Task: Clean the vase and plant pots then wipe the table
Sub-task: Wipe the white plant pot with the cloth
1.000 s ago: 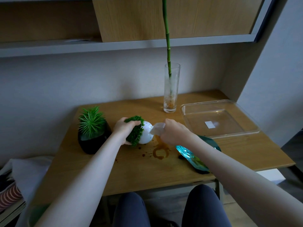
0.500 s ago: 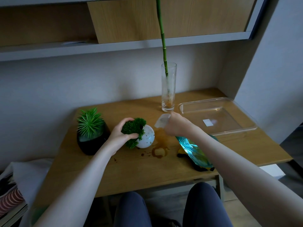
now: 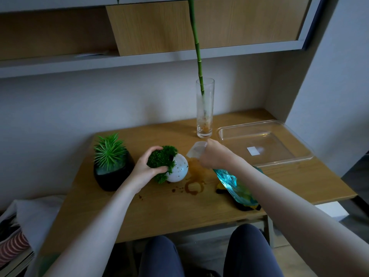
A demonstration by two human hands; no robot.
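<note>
My left hand (image 3: 144, 168) grips the mossy green top of a small round white pot (image 3: 178, 170), which is tipped toward the right over the wooden table (image 3: 159, 208). My right hand (image 3: 214, 156) holds a blue spray bottle (image 3: 233, 182) by its white head (image 3: 196, 149), nozzle toward the pot. A brown spill (image 3: 194, 179) stains the table under them. A black pot with a spiky green plant (image 3: 111, 166) stands at the left. A tall glass vase (image 3: 204, 108) with a green stalk stands at the back.
A clear plastic tray (image 3: 265, 144) lies at the back right of the table. A dark and yellow cloth (image 3: 247, 206) lies under the bottle near the front edge. Shelves run above. My knees are below the table's front edge; a bag and striped fabric sit at lower left.
The white pot has been tilted so its spotted side faces right. My right hand with the spray bottle has risen slightly, farther from the pot and toward the vase.
</note>
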